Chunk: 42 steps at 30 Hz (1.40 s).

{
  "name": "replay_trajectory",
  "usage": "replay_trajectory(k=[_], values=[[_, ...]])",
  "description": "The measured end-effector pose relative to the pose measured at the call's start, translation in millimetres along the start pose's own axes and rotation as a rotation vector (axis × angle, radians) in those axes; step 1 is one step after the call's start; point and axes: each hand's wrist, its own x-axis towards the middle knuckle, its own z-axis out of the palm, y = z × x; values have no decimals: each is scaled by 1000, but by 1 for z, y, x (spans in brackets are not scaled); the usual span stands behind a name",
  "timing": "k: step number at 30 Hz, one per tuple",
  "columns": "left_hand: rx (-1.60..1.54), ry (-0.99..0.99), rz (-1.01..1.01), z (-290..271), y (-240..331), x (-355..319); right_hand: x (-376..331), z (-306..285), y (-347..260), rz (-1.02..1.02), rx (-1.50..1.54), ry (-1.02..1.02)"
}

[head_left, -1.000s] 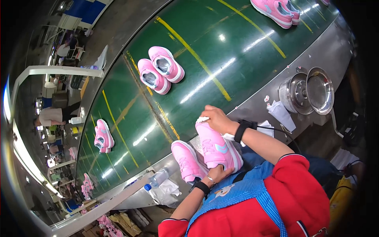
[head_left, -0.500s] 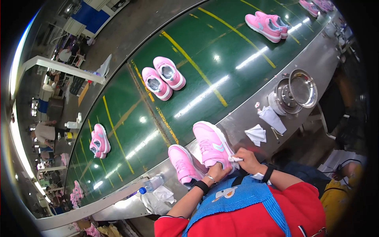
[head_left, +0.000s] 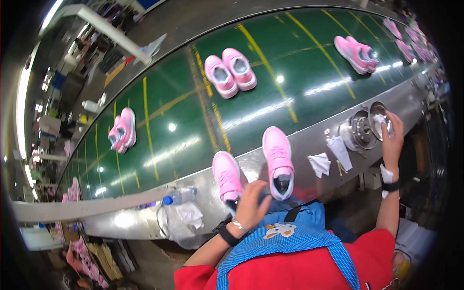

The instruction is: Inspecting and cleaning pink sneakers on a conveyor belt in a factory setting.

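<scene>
We note the right hand [head_left: 391, 137] has left the pink mesh sneaker [head_left: 279, 162] and now reaches, fingers loosely spread, into the round steel dish [head_left: 378, 116], while the left hand [head_left: 251, 208] hovers open beside the second pink sneaker [head_left: 227, 176].

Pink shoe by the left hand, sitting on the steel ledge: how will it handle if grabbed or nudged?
Probably light: the pink shoe looks small with a soft upper. Its flat sole rests on the steel ledge, so it should slide on the shiny metal rather than roll. Its heel sits near the ledge's edge by the left hand, so a nudge toward the person might tip it off.

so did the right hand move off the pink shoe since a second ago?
Yes. The right hand has left the pink shoe and gone right along the steel ledge to the round metal dish.
</scene>
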Motion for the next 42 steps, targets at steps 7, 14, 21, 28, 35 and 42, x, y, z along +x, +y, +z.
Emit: replay_trajectory(k=[7, 14, 21, 28, 35, 42], values=[[-115, 399, -728, -20, -119, -107, -130, 104, -102, 408, 646, -1113], [-626, 292, -846, 22, -147, -85, -210, 184, -78, 546, 794, -786], [-1184, 87, -915, -18, -114, -84, -200, 141, -103, 623, 1027, -1082], [-1178, 68, -890, -9, -124, -88, -201, 132, -88, 483, 979, -1112], [-847, 51, -710, -11, -143, -103, -191, 127, -96, 426, 929, -1076], [-202, 269, -308, -27, -122, -94, -181, 111, -117, 373, 1091, -895]])
